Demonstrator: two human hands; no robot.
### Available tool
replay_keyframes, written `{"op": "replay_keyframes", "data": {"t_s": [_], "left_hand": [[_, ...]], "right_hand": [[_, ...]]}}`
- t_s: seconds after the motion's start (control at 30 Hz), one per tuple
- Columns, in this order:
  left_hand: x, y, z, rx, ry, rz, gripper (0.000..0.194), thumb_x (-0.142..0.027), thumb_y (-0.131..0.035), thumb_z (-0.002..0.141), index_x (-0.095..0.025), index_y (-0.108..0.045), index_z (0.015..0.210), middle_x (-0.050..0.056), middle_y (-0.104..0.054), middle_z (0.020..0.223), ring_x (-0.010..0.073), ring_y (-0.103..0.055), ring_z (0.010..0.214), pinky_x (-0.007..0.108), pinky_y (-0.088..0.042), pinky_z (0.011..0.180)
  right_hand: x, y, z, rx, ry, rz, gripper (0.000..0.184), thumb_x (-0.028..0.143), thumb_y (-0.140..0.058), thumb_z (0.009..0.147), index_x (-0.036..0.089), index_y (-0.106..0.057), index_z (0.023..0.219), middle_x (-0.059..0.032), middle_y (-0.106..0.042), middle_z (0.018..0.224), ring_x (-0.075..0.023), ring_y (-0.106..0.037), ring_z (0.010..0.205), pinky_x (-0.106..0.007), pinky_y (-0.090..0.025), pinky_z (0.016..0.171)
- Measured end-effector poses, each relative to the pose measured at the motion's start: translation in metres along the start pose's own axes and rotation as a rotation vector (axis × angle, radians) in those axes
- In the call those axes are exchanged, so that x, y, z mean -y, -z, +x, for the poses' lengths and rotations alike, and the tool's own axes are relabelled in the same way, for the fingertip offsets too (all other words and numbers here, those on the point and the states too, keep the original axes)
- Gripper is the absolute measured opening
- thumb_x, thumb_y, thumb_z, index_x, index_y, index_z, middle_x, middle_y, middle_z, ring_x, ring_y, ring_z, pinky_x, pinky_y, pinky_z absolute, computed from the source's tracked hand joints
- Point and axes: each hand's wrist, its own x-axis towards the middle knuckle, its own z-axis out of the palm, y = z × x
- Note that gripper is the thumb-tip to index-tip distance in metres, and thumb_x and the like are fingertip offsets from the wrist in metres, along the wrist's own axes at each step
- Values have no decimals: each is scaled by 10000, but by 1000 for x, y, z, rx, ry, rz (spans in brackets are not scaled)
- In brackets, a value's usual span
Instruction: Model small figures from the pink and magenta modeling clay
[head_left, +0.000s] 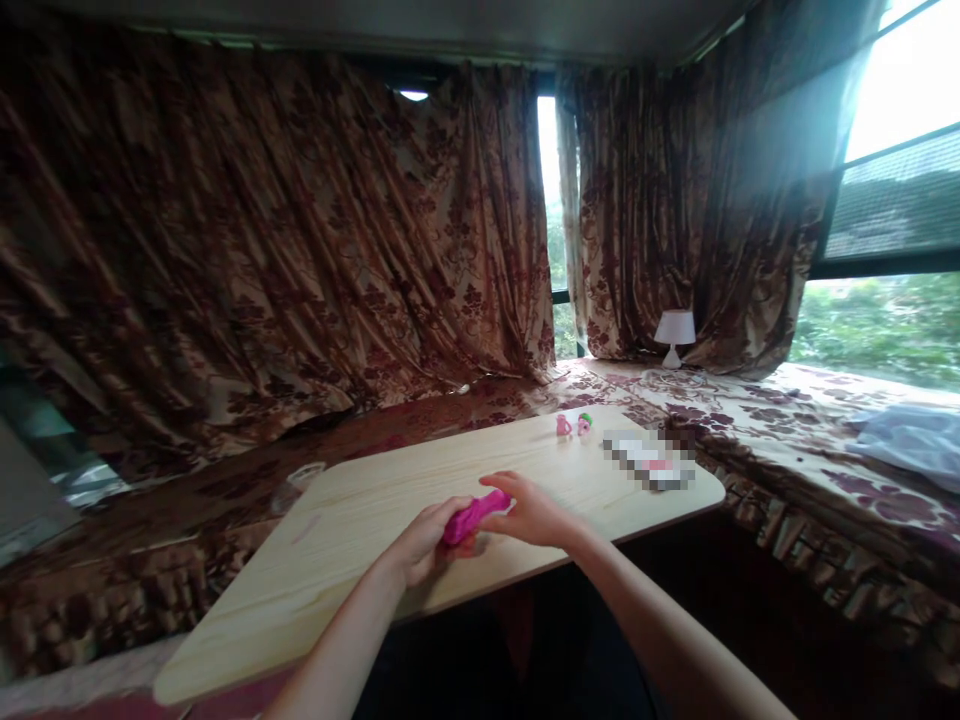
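Note:
A bright magenta, elongated lump (474, 518) is held between my two hands above the near part of the pale wooden table (360, 500). It looks soft and uneven, but its exact kind does not show. My left hand (429, 542) is closed around its left end. At the other end, thumb and fingers of my right hand (529, 510) grip it from the right. Farther back on the tabletop stand two small pink figures: a plain pink one (563, 426) and one with a green top (585, 424).
A blurred-out flat item (649, 460) lies at the table's right. A clear container (298, 484) is by the left edge. Beyond, a floral-covered ledge (757, 420) carries a white lamp (675, 335) and pale cloth (911, 442). Patterned curtains (300, 240) hang behind.

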Motion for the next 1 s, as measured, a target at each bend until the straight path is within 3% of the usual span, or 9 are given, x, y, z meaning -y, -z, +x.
{"op": "replay_keyframes", "data": {"t_s": [0.1,0.23,0.43,0.5,0.6,0.7,0.83,0.9,1.0], "left_hand": [[-5,-1,-7,45,74,-33,405,-503,-481,779,-123,-606,846,32,-600,667,106,-525,524,268,-479,563],[-8,-2,-16,124,41,16,454,-543,-441,793,-119,-602,827,30,-578,655,101,-495,505,268,-466,555],[-3,2,-19,-122,-552,688,251,-335,-567,751,-177,-620,939,58,-610,911,187,-539,862,316,-415,830],[0,5,-18,-189,-633,775,267,-270,-573,732,-196,-615,985,63,-600,998,200,-515,957,324,-378,893],[0,8,-18,-113,-420,568,243,-292,-556,740,-167,-600,944,47,-606,849,165,-546,770,299,-431,758],[-4,10,-22,93,-118,226,271,-395,-528,766,-149,-565,873,14,-573,727,105,-506,564,256,-434,608],[-10,12,-28,174,-20,105,338,-478,-451,796,-154,-537,842,7,-559,702,74,-456,485,255,-440,564],[-12,11,-31,194,9,112,365,-494,-433,795,-145,-536,800,3,-532,627,81,-439,460,256,-431,524],[-15,9,-35,218,6,144,354,-476,-465,780,-133,-555,766,3,-517,576,97,-452,478,259,-431,529]], "right_hand": [[10,3,-5,33,52,-8,429,321,-704,665,228,-640,1079,-47,-612,1052,-182,-541,961,-282,-394,874],[4,-1,3,91,-26,31,312,410,-582,772,143,-693,892,-32,-638,725,-131,-565,671,-242,-453,646],[-19,-9,17,179,-151,104,417,447,-481,836,73,-663,801,-40,-618,628,-80,-539,524,-212,-478,549],[-18,-10,14,180,-156,85,435,445,-447,858,69,-663,841,-56,-630,652,-96,-564,552,-232,-492,578],[-4,-8,2,118,-108,26,416,404,-505,837,119,-581,1131,-98,-653,914,-168,-613,804,-318,-487,760],[19,-2,-12,42,136,-189,551,302,-607,777,226,-441,1296,-94,-477,1289,-227,-445,1164,-374,-329,992],[40,5,-15,126,391,-391,403,232,-543,818,226,-525,1221,-86,-522,1210,-201,-489,1094,-324,-362,943],[42,6,-10,179,320,-291,285,250,-549,813,211,-621,1087,-63,-604,1039,-174,-547,968,-284,-392,882],[36,3,-1,145,13,-32,179,303,-625,738,176,-693,843,-26,-640,804,-149,-571,796,-251,-427,774]]}}
